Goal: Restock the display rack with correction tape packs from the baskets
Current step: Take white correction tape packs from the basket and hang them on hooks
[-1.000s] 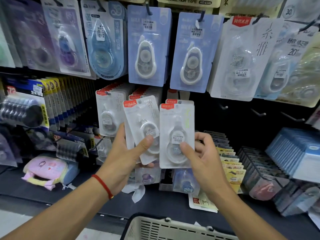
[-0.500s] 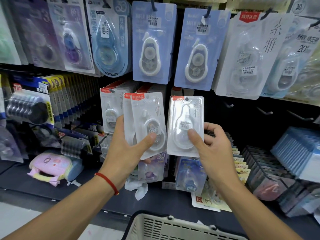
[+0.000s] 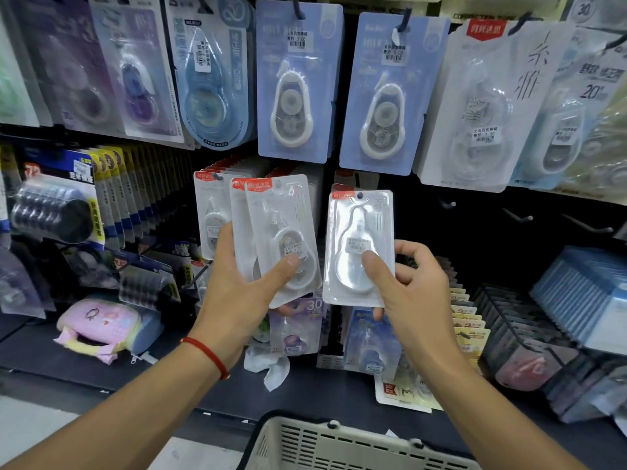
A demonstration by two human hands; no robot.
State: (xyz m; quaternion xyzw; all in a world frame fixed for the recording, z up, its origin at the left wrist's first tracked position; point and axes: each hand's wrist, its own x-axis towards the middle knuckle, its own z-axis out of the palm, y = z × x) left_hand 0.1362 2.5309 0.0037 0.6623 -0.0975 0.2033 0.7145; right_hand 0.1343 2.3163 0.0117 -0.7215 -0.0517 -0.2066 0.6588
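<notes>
My right hand (image 3: 412,286) grips one white correction tape pack (image 3: 358,245) by its lower half, thumb on the blister. The pack's hang hole sits at a rack peg, in front of a red-topped pack hanging there. My left hand (image 3: 237,286) holds a small fan of matching white packs (image 3: 281,232), thumb pressed on the front one. More of the same packs (image 3: 210,212) hang on the peg row just left of my left hand. A beige plastic basket (image 3: 339,442) sits low in front of me, its inside hidden.
Larger blue correction tape cards (image 3: 295,83) hang on the row above. Bare hooks (image 3: 519,217) stick out to the right. On the dark shelf below lie a pink pouch (image 3: 101,325), loose packs and wire racks of cards (image 3: 529,320).
My right hand has lifted its pack up and away from me to the peg. My left hand rose slightly with its fan of packs.
</notes>
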